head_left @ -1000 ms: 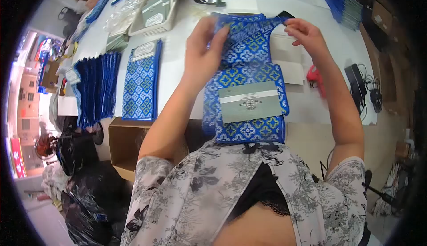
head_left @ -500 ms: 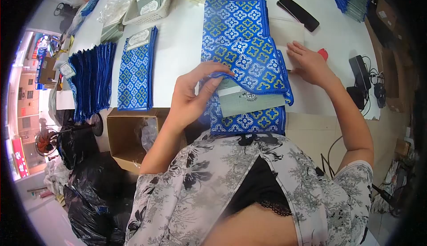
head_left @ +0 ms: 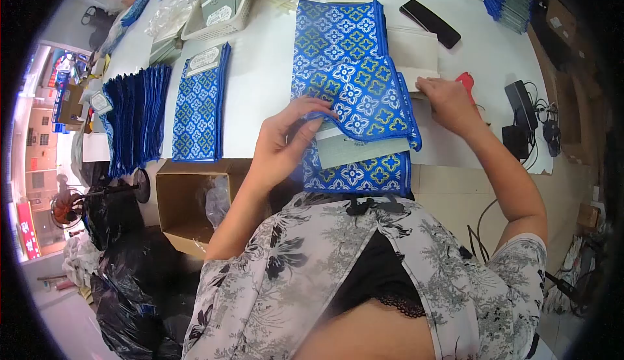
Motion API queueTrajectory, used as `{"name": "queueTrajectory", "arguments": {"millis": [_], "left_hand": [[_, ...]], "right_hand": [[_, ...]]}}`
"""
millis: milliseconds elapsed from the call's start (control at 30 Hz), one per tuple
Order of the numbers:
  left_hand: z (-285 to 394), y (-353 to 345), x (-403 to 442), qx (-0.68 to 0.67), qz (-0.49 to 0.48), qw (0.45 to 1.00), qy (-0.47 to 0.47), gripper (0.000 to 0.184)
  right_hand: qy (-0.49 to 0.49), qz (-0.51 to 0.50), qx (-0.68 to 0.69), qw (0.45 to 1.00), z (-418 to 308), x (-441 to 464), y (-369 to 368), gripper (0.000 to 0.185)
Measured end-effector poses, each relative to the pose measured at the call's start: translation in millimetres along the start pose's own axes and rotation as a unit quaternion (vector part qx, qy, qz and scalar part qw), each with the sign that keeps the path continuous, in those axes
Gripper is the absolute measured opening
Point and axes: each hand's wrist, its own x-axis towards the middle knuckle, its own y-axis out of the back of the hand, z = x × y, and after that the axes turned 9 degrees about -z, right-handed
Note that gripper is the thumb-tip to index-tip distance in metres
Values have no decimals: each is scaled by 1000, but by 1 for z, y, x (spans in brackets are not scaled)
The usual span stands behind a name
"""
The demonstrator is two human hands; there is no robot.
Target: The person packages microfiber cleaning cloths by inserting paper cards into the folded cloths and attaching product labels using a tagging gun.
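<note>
A blue cloth (head_left: 344, 41) with white and yellow-green flower motifs lies folded in front of me, its lower end reaching the table's front edge. My left hand (head_left: 281, 140) pinches a lifted fold of it between thumb and fingers. Under that fold, a grey-green printed card (head_left: 364, 151) rests on the cloth, partly covered. To the right of the cloth, my right hand (head_left: 453, 104) has its fingers closed at the near edge of some off-white cards (head_left: 416, 51). Exactly how many cards it grips is hidden.
At left stand a folded patterned cloth with a label (head_left: 198, 109) and a row of dark blue folded cloths (head_left: 135, 119). A white basket (head_left: 221, 31) holds grey cards. A black phone-like object (head_left: 430, 24), red-handled tool (head_left: 465, 81) and black adapter (head_left: 522, 103) lie at right.
My right hand has gone from lying with fingers stretched over the off-white cards to pinching at their near edge. The left hand keeps its hold on the cloth fold.
</note>
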Motion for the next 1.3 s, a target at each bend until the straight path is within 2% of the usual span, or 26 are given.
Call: {"name": "queueTrajectory", "arguments": {"millis": [167, 233, 300, 367, 400, 433, 500, 533, 567, 633, 667, 800, 900, 933, 1067, 1167, 1233, 1267, 1300], "left_hand": [[2, -4, -1, -43, 14, 999, 15, 18], [2, -3, -1, -29, 14, 999, 13, 18], [4, -2, -1, -19, 13, 1000, 17, 17], [4, -1, -1, -8, 16, 1000, 22, 17], [2, -1, -1, -21, 15, 999, 22, 17], [-1, -1, -2, -35, 14, 999, 22, 17], [-4, -1, -3, -41, 15, 999, 31, 17], [-3, 0, -2, -46, 13, 998, 33, 17], [-3, 0, -2, -52, 11, 998, 36, 17], [-1, -1, -2, -43, 8, 999, 32, 16], [0, 0, -2, -33, 8, 999, 29, 16], [0, 0, -7, -53, 3, 998, 24, 16], [-2, -1, -10, -62, 10, 998, 22, 16], [0, 2, -8, -31, 0, 999, 14, 16], [-1, 0, -7, -62, 12, 998, 12, 16], [0, 1, -6, -51, 24, 998, -1, 16], [2, 2, -5, -36, 39, 998, 24, 15], [6, 3, -2, -37, 40, 998, 22, 15], [8, 6, 3, -34, 67, 997, 21, 13]], "right_hand": [[61, 98, -49, 992, 3, -1, -21, 45], [-17, 92, -42, 995, 8, 5, 3, 46], [-120, 161, -18, 979, 0, 13, 48, 44], [-129, 271, -18, 954, 0, 17, 79, 44], [-83, 311, -23, 947, -14, 22, 98, 42], [-81, 312, -20, 946, -26, 30, 108, 42], [95, 368, -92, 920, -48, 47, 119, 40], [86, 340, -106, 931, -62, 54, 117, 31], [86, 341, -106, 930, -68, 62, 110, 31], [148, 159, -104, 971, -71, 78, 100, 20], [186, 37, -125, 974, -71, 80, 102, 12], [161, 56, -67, 983, -56, 99, 110, 16], [132, 176, -85, 972, -38, 125, 116, 57], [121, 135, -93, 979, -29, 134, 109, 74], [104, 99, -120, 982, -15, 155, 87, 78], [81, 73, -89, 990, -21, 159, 88, 79], [59, 107, -52, 991, -25, 155, 95, 61], [60, 107, -54, 991, -16, 153, 99, 61], [71, 196, -2, 978, -8, 153, 107, 47]]}}
